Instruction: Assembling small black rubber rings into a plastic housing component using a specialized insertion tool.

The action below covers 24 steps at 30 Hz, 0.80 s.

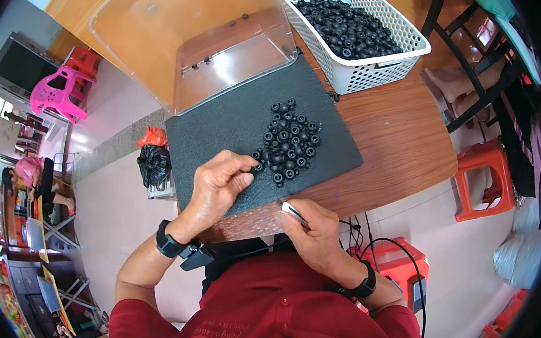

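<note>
A pile of small black round parts (288, 142), several with ring-shaped open ends, lies on a dark textured mat (223, 117). At the pile's left edge, my left hand (219, 181) is closed, its thumb and fingertips pinching a black round part (259, 156). My right hand (315, 231) is wrapped around a slim tool (293, 213) with a pale, metallic-looking end, near the table's front edge. Most of that tool is hidden in the palm, so its kind cannot be made out.
A white perforated basket (380, 63) full of black parts stands at the back right of the wooden table (394, 134). A clear plastic bin (228, 57) holding a few parts borders the mat's far side. Red stools (487, 180) and a person's legs (461, 89) are to the right.
</note>
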### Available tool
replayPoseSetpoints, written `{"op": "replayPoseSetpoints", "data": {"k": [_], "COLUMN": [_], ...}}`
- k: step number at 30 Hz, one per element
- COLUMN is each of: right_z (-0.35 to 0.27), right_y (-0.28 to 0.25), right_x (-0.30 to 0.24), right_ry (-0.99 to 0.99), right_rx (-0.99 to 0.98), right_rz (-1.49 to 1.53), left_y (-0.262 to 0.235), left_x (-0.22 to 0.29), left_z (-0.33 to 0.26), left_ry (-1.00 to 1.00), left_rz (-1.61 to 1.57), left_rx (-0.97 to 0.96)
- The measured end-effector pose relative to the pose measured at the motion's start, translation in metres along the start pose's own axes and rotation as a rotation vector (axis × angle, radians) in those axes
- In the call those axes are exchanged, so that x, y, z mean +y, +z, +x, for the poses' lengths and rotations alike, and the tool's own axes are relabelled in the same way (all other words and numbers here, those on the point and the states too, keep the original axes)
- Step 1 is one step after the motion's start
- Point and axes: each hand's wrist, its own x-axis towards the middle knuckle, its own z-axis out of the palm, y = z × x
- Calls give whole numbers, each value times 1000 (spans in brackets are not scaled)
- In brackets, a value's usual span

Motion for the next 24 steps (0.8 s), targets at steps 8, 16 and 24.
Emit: {"op": "replayPoseSetpoints", "data": {"k": [8,16,24], "right_z": [0,2,0], "right_y": [4,5,6], "right_x": [-3,-3,1], "right_ry": [-20,-17,-13], "right_rx": [-37,-51,-45], "right_rz": [-45,-79,-77], "left_y": [11,3,7], "left_x": [-5,7,0], "left_z": [-2,-9,-7], "left_ry": [246,192,167], "left_rz": [272,293,279], "left_rx": [66,64,55]}}
